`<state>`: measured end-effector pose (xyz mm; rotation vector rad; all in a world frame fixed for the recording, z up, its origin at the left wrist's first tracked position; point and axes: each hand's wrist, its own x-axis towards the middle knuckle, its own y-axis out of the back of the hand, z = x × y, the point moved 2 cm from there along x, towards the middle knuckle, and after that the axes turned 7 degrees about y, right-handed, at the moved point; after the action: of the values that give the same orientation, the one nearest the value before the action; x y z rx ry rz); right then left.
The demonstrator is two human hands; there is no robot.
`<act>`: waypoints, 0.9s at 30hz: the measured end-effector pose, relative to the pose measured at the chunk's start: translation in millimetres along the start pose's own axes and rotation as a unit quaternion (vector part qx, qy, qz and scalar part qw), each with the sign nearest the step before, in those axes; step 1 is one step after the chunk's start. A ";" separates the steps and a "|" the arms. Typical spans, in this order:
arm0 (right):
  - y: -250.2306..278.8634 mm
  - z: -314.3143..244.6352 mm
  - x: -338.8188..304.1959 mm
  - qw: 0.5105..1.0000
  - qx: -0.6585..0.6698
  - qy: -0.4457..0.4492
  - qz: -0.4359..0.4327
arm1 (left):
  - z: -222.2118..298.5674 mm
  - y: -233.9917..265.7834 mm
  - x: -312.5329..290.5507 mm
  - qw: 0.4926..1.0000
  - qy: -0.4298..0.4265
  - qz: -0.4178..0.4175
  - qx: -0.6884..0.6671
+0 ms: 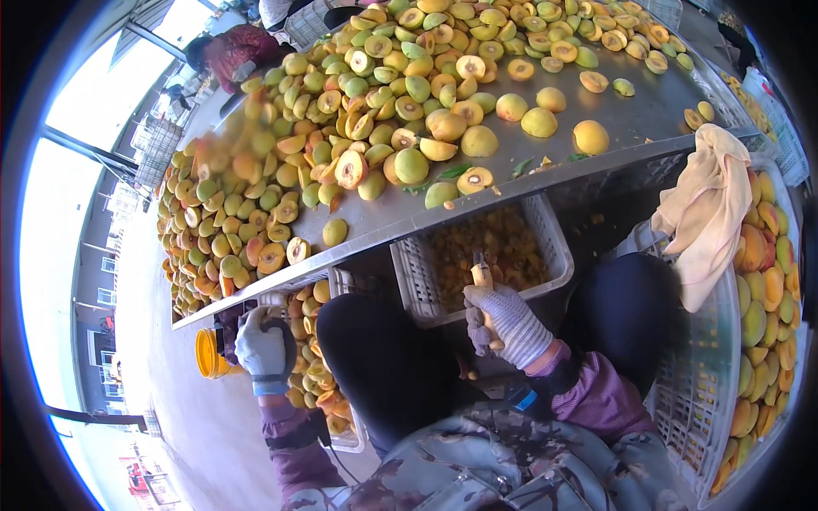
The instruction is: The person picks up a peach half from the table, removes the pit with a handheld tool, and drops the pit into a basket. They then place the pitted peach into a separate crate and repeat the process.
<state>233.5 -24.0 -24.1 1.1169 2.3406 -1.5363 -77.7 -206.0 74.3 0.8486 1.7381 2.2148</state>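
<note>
My right hand [509, 324], in a white knitted glove with greyish fingers, is closed around the wooden handle of a tool [481, 274]. A short metal tip points up from the handle, above a crate of fruit scraps [558, 255]. My left hand [264, 347], in a pale glove with a dark palm, is just below the table's front left edge, beside a crate of halved peaches [317, 383]. Its fingers are partly hidden, so I cannot make out their hold. On the metal table [375, 228] lies a big heap of yellow-green peaches [375, 94], many cut in half with the stones showing.
A large crate of peach halves [754, 341] stands on my right, with a beige cloth [707, 204] draped over its edge. A yellow bucket [211, 353] is at the left, below the table. Another person [243, 55] in dark red is beyond the heap. My knees flank the scrap crate.
</note>
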 end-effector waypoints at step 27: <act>23.9 -9.3 3.2 0.769 -0.440 0.456 0.086 | 310.6 -91.1 27.9 0.836 -0.323 -0.292 -0.334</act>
<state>249.0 -9.6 -38.9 1.8603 2.7398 0.4144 52.8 89.9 42.0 0.6444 0.6818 1.6335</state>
